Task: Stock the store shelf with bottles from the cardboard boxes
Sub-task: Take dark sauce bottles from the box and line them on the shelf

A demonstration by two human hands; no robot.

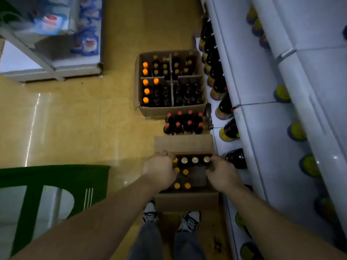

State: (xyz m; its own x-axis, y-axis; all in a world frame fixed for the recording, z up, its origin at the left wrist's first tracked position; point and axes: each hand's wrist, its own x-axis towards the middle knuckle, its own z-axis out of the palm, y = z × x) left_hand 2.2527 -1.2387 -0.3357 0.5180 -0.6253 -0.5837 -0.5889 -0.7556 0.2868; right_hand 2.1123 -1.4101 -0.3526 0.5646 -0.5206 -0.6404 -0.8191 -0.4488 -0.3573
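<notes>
Gripping the far row of pale-capped bottles (195, 160) in the near cardboard box (185, 200) by its two ends, left hand (159, 171) and right hand (222, 173) held apart, the person looks mid-pickup; next should come a level lift, then a swing right onto the shelf (262, 128).

No legible text anywhere, yellow labels on the dark shelf bottles (230, 129) at the right of the frame too blurred to read, blue-and-white packs (88, 42) at upper left showing only red smudges, cardboard box (169, 109) at centre bearing no readable print
</notes>
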